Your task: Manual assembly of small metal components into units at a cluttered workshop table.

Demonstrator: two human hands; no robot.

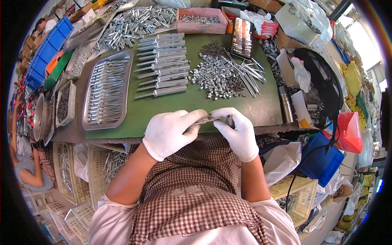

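- Left hand (171, 132), gloved, is clenched on the near-left end of a thin metal rod (208, 120), holding it level over the near edge of the counter (179, 104).
- Right hand (237, 130), gloved, grasps the rod's right end; its fingers (228, 118) pinch a small dark sleeve there. A two-ended grip of this kind steadies the rod.
- The rod sits between both hands, just above the counter edge, close to the body.
- Pile of small metal parts (216, 77) lies far of the right hand, with loose long rods (249, 75) laid across it.
- Row of finished-looking assemblies (163, 65) lies parallel, far of the left hand; the parallel order looks meant for easy pick-up.
- Metal tray (108, 87) at far left holds more rods, aligned lengthwise.
- A pink box (202, 20) of parts stands at the far edge.
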